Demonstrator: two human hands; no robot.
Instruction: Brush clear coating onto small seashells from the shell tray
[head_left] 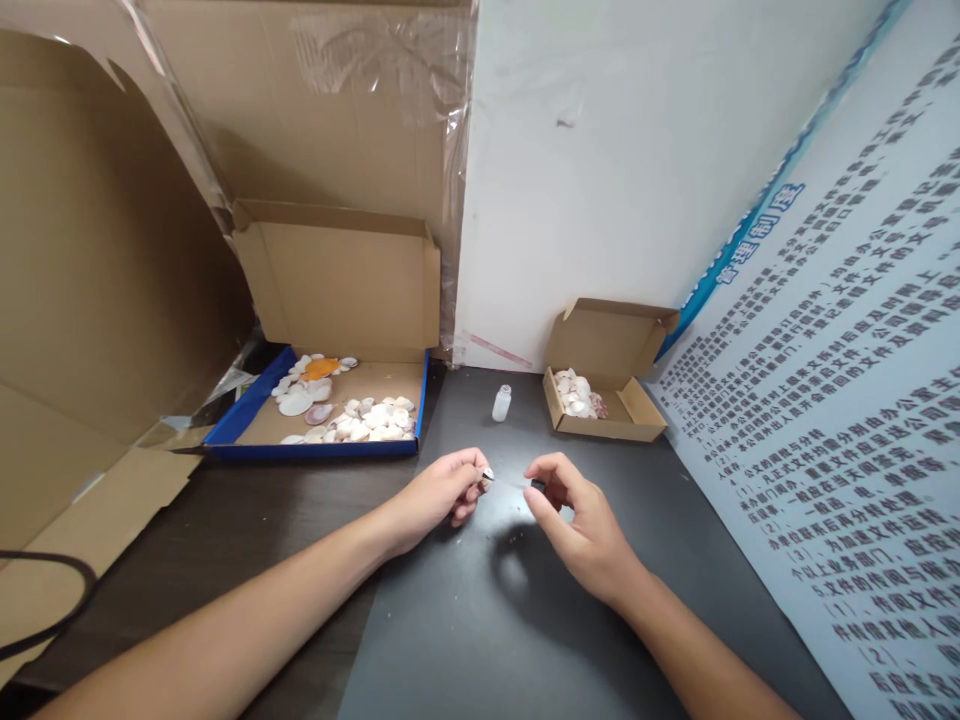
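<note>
My left hand (454, 484) is closed in a pinch around a small shell (488, 475), pale with a dark part, mostly covered by the fingers. Facing it, my right hand (574, 510) grips a small black cap (538, 485) between thumb and fingers. A thin, pale stem (514, 484) seems to run from the cap toward the shell; I cannot tell whether it touches. Beyond both hands, a small translucent white bottle (502, 404) stands upright with its neck uncovered.
At the back left, an open blue-edged cardboard box (255, 427) holds many shells (375, 420). A smaller open box (616, 430) with shells (576, 392) stands at the back right. Tiny crumbs dot the dark grey mat (450, 640). A printed board (840, 420) rises along the right.
</note>
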